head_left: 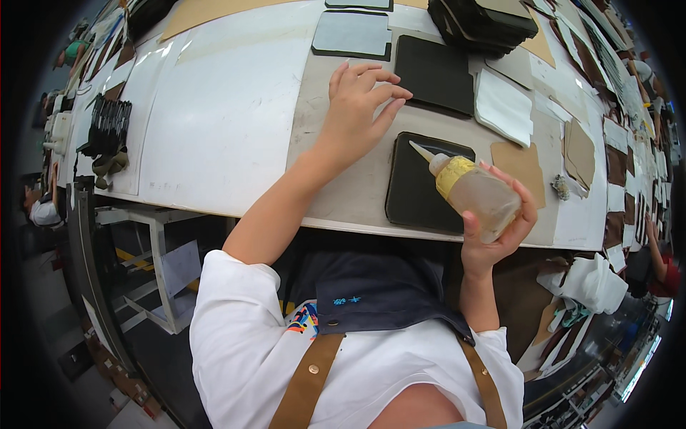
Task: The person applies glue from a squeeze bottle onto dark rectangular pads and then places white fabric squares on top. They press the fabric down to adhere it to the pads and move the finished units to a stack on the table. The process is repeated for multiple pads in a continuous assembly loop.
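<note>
My right hand (511,214) is wrapped round a translucent squeeze bottle (480,194) with yellow tape about its neck. The bottle is tilted, its long pale nozzle reaching up and left over a black leather panel (409,182) near the table's front edge. Whether the tip touches the panel I cannot tell. My left hand (363,100) holds nothing, its fingers apart and reaching right toward a second black panel (434,75) farther back. Behind that hand lies a black piece with a light grey sheet (350,33) on it.
A stack of black pieces (482,25) stands at the back. Folded white cloth (504,106) and tan sheets (520,171) lie on the right, beside a small crumpled lump (560,187). A bundle of black strips (108,127) sits far left. White cloth (593,282) hangs beyond the table's right corner.
</note>
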The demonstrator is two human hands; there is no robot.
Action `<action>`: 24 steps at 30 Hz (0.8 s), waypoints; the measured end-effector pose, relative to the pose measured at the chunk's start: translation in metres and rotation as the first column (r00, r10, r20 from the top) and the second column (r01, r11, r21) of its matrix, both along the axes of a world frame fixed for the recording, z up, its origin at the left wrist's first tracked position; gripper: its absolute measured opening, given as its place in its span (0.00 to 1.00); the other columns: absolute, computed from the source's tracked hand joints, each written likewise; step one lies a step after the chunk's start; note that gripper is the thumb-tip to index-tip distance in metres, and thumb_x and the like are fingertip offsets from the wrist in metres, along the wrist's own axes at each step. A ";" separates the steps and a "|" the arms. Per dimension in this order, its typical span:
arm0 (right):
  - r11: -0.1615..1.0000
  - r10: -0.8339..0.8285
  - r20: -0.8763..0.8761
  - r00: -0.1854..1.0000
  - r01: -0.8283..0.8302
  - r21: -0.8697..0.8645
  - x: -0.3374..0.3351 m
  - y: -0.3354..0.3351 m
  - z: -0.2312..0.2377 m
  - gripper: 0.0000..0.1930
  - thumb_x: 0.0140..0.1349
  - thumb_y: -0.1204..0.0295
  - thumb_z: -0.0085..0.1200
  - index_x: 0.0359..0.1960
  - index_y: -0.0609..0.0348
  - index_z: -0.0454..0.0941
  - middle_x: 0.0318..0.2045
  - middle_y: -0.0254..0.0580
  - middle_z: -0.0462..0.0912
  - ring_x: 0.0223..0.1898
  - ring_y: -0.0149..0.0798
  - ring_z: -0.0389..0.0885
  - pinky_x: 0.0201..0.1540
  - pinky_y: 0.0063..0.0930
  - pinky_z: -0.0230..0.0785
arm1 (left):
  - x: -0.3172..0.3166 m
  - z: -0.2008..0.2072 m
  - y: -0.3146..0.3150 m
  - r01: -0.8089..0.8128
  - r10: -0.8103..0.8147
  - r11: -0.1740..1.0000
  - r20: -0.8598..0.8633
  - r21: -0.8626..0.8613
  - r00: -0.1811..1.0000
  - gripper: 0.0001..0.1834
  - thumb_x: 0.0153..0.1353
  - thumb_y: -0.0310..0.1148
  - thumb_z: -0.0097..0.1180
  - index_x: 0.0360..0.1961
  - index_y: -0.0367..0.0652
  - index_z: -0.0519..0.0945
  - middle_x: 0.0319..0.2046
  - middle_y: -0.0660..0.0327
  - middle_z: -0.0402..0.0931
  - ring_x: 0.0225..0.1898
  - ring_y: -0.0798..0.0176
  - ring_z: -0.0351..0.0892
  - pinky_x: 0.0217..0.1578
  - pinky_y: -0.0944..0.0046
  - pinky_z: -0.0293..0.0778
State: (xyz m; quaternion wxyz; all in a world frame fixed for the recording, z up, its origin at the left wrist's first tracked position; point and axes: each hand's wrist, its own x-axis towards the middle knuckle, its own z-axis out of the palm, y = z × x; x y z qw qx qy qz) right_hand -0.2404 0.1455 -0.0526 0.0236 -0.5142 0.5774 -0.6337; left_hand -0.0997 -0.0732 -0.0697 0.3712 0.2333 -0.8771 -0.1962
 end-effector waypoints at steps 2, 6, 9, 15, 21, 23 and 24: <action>0.999 0.035 -0.019 0.999 -0.034 0.019 0.000 -0.004 0.003 0.42 0.58 0.58 0.73 0.66 0.61 0.58 0.58 0.58 0.75 0.59 0.56 0.79 0.63 0.48 0.73 | 0.001 0.000 0.000 -0.010 0.010 1.000 0.002 -0.007 1.000 0.08 0.64 0.30 0.60 0.43 0.50 0.88 0.50 0.64 0.81 0.63 0.56 0.70 0.72 0.44 0.49; 0.993 0.118 0.183 0.976 -0.122 0.009 -0.012 -0.010 0.011 0.42 0.58 0.58 0.73 0.67 0.60 0.59 0.58 0.57 0.75 0.60 0.57 0.79 0.65 0.49 0.70 | 0.002 0.000 0.000 -0.027 0.027 0.999 -0.011 -0.021 1.000 0.08 0.64 0.30 0.61 0.43 0.50 0.88 0.50 0.64 0.81 0.63 0.56 0.70 0.71 0.44 0.49; 0.982 0.180 0.300 0.937 -0.189 -0.001 -0.033 -0.019 0.017 0.41 0.59 0.59 0.73 0.68 0.60 0.61 0.57 0.54 0.76 0.61 0.57 0.78 0.66 0.49 0.69 | 0.002 0.000 -0.003 -0.035 0.034 0.999 -0.027 -0.034 0.999 0.08 0.64 0.31 0.61 0.42 0.50 0.88 0.50 0.64 0.81 0.63 0.56 0.71 0.71 0.44 0.50; 0.964 0.231 0.328 0.916 -0.262 0.053 -0.051 -0.029 0.017 0.39 0.59 0.62 0.71 0.68 0.61 0.63 0.56 0.50 0.76 0.61 0.56 0.78 0.67 0.49 0.68 | 0.002 -0.001 -0.005 -0.042 0.041 0.998 -0.035 -0.042 0.999 0.07 0.64 0.31 0.61 0.42 0.50 0.88 0.49 0.64 0.82 0.63 0.56 0.71 0.71 0.44 0.51; 0.945 0.285 0.338 0.897 -0.321 0.055 -0.059 -0.036 0.020 0.38 0.59 0.61 0.71 0.66 0.62 0.65 0.53 0.49 0.78 0.59 0.54 0.80 0.66 0.48 0.69 | 0.002 -0.001 -0.003 -0.044 0.043 0.998 -0.019 -0.035 0.999 0.07 0.64 0.31 0.61 0.41 0.50 0.88 0.49 0.64 0.82 0.63 0.56 0.71 0.71 0.43 0.51; 0.940 0.295 0.347 0.891 -0.335 0.062 -0.060 -0.036 0.021 0.39 0.58 0.59 0.71 0.66 0.62 0.65 0.52 0.49 0.78 0.57 0.53 0.81 0.65 0.48 0.70 | 0.002 -0.002 -0.004 -0.054 0.053 0.998 -0.020 -0.040 0.998 0.07 0.64 0.31 0.61 0.41 0.50 0.88 0.49 0.64 0.82 0.63 0.56 0.71 0.71 0.43 0.51; 0.933 0.300 0.346 0.889 -0.349 0.087 -0.062 -0.035 0.020 0.40 0.59 0.58 0.71 0.67 0.63 0.64 0.53 0.50 0.77 0.58 0.54 0.80 0.65 0.50 0.70 | 0.001 -0.002 -0.004 -0.058 0.057 0.997 -0.021 -0.043 0.998 0.07 0.64 0.31 0.61 0.41 0.50 0.88 0.49 0.65 0.82 0.63 0.56 0.71 0.71 0.43 0.51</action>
